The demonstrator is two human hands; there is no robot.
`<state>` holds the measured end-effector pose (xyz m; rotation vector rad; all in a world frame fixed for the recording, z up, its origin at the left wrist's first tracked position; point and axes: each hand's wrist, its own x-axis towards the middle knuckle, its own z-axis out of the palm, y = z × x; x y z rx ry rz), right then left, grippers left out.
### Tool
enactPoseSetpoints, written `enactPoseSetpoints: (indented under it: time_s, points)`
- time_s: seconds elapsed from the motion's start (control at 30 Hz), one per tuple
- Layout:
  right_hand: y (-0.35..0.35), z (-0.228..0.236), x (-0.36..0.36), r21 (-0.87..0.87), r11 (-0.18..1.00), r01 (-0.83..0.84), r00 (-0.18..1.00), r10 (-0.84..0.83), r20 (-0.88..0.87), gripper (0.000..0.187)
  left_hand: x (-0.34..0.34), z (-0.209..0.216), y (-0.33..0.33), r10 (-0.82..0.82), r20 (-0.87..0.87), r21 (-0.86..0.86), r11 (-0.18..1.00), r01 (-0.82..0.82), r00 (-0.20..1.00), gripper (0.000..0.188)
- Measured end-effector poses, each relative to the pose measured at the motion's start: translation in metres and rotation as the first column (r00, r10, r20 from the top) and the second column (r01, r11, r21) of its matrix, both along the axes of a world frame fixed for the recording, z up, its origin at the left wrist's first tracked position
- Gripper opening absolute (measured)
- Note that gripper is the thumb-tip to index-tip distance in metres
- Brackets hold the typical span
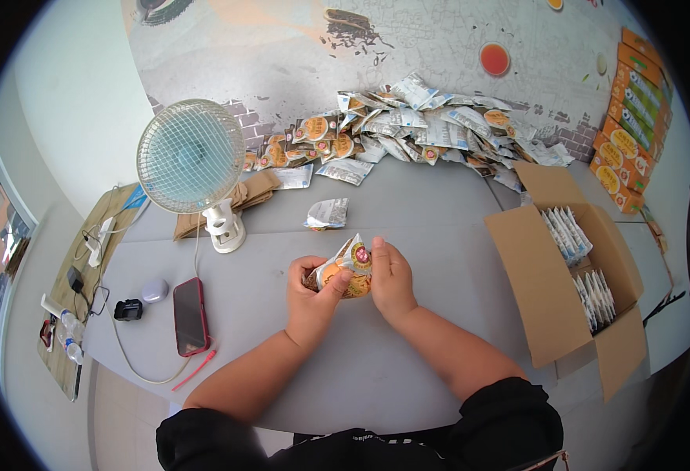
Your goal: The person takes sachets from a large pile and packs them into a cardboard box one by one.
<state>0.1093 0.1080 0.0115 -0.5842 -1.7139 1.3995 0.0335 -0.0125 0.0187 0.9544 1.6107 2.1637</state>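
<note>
Over the middle of the grey table [258,255], my left hand [310,302] is closed round a small bunch of foil sachets [349,271], its thumb across the front one. The sachets are orange, brown and silver, and one corner sticks up above the rest. My right hand [393,284] closes on their right edge, thumb up, its fingertips partly hidden. Just beyond my hands lies a short stack of silver sachets [328,213]. How many sachets I hold cannot be made out.
A long heap of loose sachets [439,129] lies along the wall. On the right stands an open cardboard box [537,294] with rows of sachets inside. At left are a clip fan [192,157], a phone [191,316], a cable and a round case [154,291]. Orange cartons [623,149] stand far right.
</note>
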Motion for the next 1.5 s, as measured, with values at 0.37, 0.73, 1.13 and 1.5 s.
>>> enactPoseSetpoints:
  time_s: [0.37, 0.73, 1.13, 1.5]
  points:
    - [-0.017, 0.011, 0.009, -0.689, 0.602, -0.403, 0.914, 0.230, -0.334, 0.038, 0.018, 0.011, -0.019, -0.114, -0.416, -0.024, 0.993, 0.115, 0.902, 0.032]
    - [-0.011, 0.026, 0.014, -0.686, 0.253, -0.682, 0.613, 0.710, -0.348, 0.056, 0.028, 0.027, -0.030, -0.016, -0.917, 0.065, 0.979, 0.191, 0.398, 0.045]
    - [0.004, 0.000, 0.002, -0.710, 0.599, -0.371, 0.852, 0.523, -0.004, 0.060, -0.018, 0.030, -0.022, 0.169, -0.956, 0.175, 0.984, 0.003, 0.240, 0.045]
    - [-0.007, 0.017, 0.010, -0.635, 0.430, -0.642, 0.766, 0.395, -0.508, 0.062, -0.008, 0.024, -0.013, -0.143, -0.979, -0.159, 0.981, -0.109, 0.148, 0.034]
